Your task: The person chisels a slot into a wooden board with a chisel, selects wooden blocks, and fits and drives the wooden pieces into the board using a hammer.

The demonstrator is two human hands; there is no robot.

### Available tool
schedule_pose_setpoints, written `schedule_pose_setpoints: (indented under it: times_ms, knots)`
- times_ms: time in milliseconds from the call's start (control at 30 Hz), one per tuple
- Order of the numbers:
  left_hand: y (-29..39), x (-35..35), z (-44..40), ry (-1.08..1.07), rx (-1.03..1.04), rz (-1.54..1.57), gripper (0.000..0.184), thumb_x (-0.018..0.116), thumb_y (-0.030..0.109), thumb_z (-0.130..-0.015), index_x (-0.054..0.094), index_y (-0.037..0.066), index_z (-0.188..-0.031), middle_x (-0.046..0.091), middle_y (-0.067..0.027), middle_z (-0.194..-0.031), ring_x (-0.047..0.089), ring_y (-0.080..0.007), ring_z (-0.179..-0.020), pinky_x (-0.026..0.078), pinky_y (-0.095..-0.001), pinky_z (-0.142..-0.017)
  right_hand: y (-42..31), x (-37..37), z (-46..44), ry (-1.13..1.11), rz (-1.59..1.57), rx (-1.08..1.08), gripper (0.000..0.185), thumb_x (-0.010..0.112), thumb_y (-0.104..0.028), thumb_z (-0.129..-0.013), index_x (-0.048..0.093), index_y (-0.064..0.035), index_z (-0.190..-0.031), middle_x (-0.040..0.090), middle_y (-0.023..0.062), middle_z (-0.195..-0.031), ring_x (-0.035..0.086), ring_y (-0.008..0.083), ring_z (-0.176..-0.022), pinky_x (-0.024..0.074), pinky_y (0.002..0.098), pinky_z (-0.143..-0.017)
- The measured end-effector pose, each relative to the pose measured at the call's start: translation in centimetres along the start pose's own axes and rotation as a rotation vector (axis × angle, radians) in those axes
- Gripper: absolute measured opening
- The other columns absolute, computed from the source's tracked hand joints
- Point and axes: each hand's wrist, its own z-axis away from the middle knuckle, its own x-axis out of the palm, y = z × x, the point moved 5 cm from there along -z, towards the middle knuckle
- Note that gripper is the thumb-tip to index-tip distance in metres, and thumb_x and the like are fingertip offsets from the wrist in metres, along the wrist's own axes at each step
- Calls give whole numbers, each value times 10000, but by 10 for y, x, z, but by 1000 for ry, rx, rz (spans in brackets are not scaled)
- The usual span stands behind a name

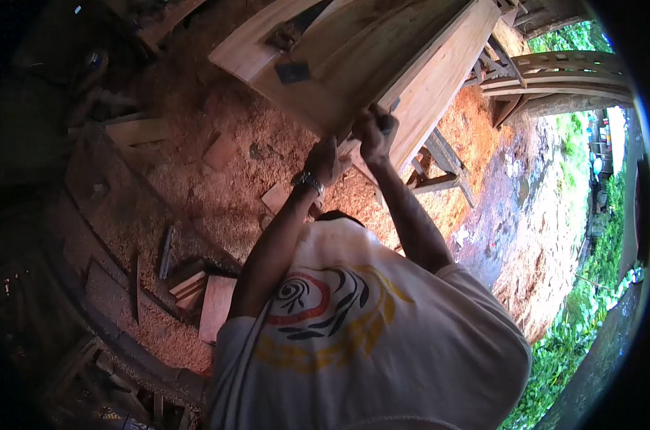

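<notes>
A large wooden panel [332, 64] slopes across the upper middle, with a paler plank [439, 79] along its right side. My left hand [326, 161], a watch on its wrist, is closed at the panel's near end. Just right of it, my right hand [375, 135] is curled into a fist at the near end of the pale plank. What either hand holds is too small and dark to make out. On the panel lie a dark flat square [292, 72] and a brownish object [285, 37] that I cannot identify.
Wood shavings [217, 179] cover the ground. Wooden supports [439, 168] stand under the plank's right side. Curved wooden pieces [561, 82] are at the upper right. Short wood offcuts [216, 308] lie at the lower left. Green plants [561, 380] grow along the right.
</notes>
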Motion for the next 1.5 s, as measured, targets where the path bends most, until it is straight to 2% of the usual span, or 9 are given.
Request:
schedule_pose_setpoints:
  times_ms: [300, 400, 500, 633, 867, 1067, 1267, 1367, 1500]
  knots:
    - [2, 0, 8, -96, -132, -16, 553, 771, 301, -813, 520, -33, -1176, 628, -276, -1087, 624, -442, -1004, 516, -496, -838, 5, -35, -80, 293, -178, 163, 287, 648, -144, -854, 486, -70, -628, 509, 17, -563, 501, 120, -477, 396, 302, -443]
    - [0, 0, 6, -79, -141, 2, 576, 766, 274, -811, 504, -28, -1226, 621, -275, -1123, 616, -433, -1041, 516, -492, -851, -62, -11, -66, -67, 409, -535, 275, 648, -142, -847, 506, -57, -627, 512, 30, -546, 488, 101, -482, 408, 295, -459]
    - [7, 0, 12, -55, -128, -47, 610, 761, 230, -806, 483, -5, -1296, 605, -264, -1177, 611, -426, -1070, 522, -487, -865, -115, -27, -68, -144, 508, -700, 282, 692, -139, -838, 520, -50, -634, 520, 34, -546, 457, 74, -500, 406, 280, -479]
    - [45, -22, 4, -85, -50, -146, 674, 729, 171, -826, 426, 87, -1423, 568, -228, -1277, 621, -412, -1073, 550, -470, -852, -154, -92, -76, 181, 527, -603, 358, 775, -153, -841, 510, -59, -620, 496, 13, -508, 424, 56, -498, 390, 266, -474]
    - [-6, 71, -18, 87, 184, -505, 417, 646, 138, -902, 531, 98, -1301, 593, -176, -1231, 655, -343, -968, 559, -458, -767, -3, -173, 7, 235, 746, -191, 356, 757, -233, -859, 544, -28, -661, 525, 80, -532, 513, 149, -486, 423, 328, -493]
    - [79, 4, -37, -263, -304, -141, 531, 440, 129, -1022, 371, 175, -1546, 536, -192, -1355, 617, -366, -1108, 547, -408, -900, 131, -208, 127, 154, 602, 160, 247, 707, -216, -903, 627, -38, -751, 612, 115, -603, 590, 222, -527, 480, 384, -534]
    - [71, 27, -34, -90, 275, -480, 600, 477, -45, -902, 468, 110, -1482, 351, -155, -1587, 454, -368, -1366, 507, -430, -1034, 129, -222, 178, 296, 649, 367, 243, 705, -272, -842, 691, -29, -840, 646, 190, -696, 647, 297, -641, 511, 429, -624]
    - [109, 8, -41, -243, -191, -418, 534, 531, -57, -875, 573, 81, -1389, 352, -259, -1556, 455, -398, -1370, 482, -433, -1064, 130, -223, 187, 322, 652, 584, 287, 700, -326, -818, 699, -39, -822, 671, 202, -723, 689, 341, -690, 533, 448, -663]
    - [92, 15, -55, -237, -82, -512, 344, 550, -42, -909, 668, 7, -1228, 394, -291, -1516, 501, -396, -1330, 493, -451, -1036, 138, -228, 193, 322, 626, 640, 301, 694, -350, -814, 693, -50, -794, 673, 207, -719, 698, 343, -698, 530, 458, -656]
